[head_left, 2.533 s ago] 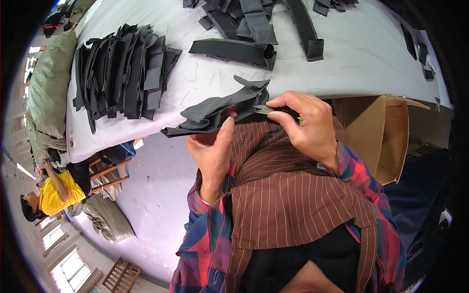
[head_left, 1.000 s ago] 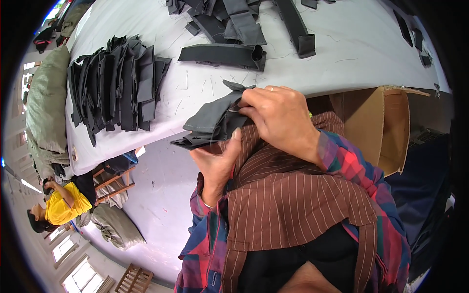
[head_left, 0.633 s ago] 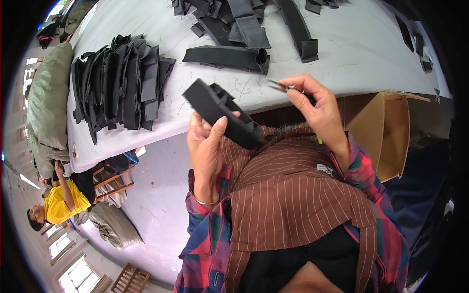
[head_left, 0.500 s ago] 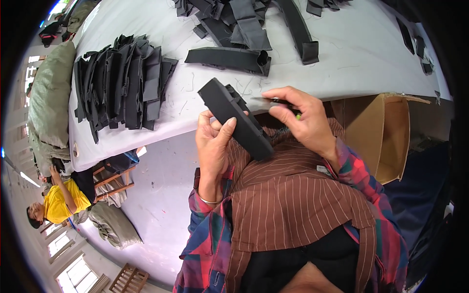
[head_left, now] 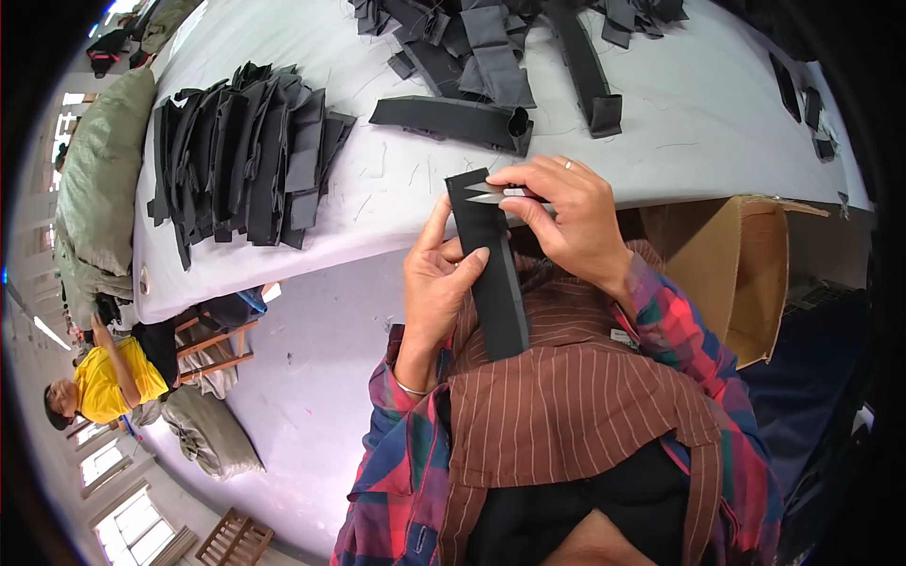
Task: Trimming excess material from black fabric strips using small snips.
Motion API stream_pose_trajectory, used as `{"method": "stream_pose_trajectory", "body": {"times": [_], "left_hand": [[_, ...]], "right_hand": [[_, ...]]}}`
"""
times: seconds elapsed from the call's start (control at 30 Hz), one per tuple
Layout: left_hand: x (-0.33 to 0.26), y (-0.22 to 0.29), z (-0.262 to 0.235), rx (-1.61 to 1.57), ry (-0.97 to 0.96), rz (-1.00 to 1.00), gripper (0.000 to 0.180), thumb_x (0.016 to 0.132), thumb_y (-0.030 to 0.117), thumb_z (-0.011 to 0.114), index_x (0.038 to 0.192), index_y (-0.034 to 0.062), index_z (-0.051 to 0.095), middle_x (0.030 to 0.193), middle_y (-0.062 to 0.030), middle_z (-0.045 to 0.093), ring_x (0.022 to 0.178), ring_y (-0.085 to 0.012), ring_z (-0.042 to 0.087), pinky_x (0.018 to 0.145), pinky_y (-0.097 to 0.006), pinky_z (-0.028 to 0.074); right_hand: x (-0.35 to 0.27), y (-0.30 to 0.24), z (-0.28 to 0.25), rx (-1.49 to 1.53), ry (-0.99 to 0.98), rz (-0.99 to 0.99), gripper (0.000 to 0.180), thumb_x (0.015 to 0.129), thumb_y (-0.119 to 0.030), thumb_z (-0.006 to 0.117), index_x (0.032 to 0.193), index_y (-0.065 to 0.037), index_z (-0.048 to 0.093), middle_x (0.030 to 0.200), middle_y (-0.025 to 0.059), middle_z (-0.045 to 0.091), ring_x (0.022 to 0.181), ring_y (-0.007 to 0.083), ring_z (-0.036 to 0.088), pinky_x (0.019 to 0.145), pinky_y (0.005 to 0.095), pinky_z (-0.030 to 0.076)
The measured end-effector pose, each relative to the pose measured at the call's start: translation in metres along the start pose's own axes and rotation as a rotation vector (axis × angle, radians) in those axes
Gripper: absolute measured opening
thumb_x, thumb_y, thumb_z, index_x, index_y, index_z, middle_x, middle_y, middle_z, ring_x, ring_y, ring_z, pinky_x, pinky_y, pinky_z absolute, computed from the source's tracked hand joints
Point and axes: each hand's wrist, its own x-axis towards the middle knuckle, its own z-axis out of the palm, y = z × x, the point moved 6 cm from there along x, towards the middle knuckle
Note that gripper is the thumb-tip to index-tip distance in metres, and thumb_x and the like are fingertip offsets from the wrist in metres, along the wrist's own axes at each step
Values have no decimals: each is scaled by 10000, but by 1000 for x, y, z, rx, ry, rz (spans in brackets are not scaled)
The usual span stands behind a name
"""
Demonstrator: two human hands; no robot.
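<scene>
Left hand (head_left: pixel 442 283) clamps the black strap (head_left: pixel 495 274), long axis toward the body; right hand (head_left: pixel 566 222) pinches snips (head_left: pixel 491 195), seemingly touching its far end.

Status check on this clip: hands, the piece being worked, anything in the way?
Left hand grips long black fabric strap. Right hand holds small metal thread snips at strap's top end. Nothing between them.

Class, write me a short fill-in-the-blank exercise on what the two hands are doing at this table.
1. The left hand holds a long black ____ strip.
2. The right hand holds small metal ____ at the strip's top end.
3. A stack of black pieces lies on the white ____.
4. An open ____ box stands at the person's right.

Missing words: fabric; snips; table; cardboard
</scene>
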Motion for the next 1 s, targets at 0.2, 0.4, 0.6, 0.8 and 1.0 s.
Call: {"method": "stream_pose_trajectory", "body": {"times": [0.2,0.4,0.6,0.8,1.0], "left_hand": [[-1,-2,2,-2,-87,-93,744,831,-128,509,1479,12,171,1078,-188,646,960,-203,653,827,-292,536],[-5,6,3,-11,-160,-190,727,786,-148,473,1460,1,245,1112,-181,628,980,-216,650,825,-290,533],[-6,12,2,14,-230,-290,739,729,-118,505,1432,-18,303,1151,-192,601,985,-249,653,854,-318,533],[-7,15,0,61,-329,-374,706,757,-141,494,1430,-9,326,1131,-168,623,988,-208,641,874,-278,490],[-8,12,0,99,-348,-371,685,768,-145,501,1422,-20,338,1117,-149,631,991,-168,630,862,-254,480]], "right_hand": [[14,5,4,-189,-121,-162,164,763,-125,684,924,-107,665,794,26,636,693,231,562,631,323,408],[22,8,-7,-149,-243,-248,176,753,-117,684,928,-113,661,780,22,620,680,232,543,646,335,406],[24,7,-16,-127,-373,-291,196,731,-126,709,921,-121,663,753,19,591,707,223,540,679,341,403],[25,8,-14,-48,-443,-312,198,722,-120,713,913,-121,661,765,23,602,712,223,549,681,343,404],[23,5,-20,-62,-400,-253,155,719,-123,714,862,-96,661,749,22,618,697,226,562,661,339,405]]}}
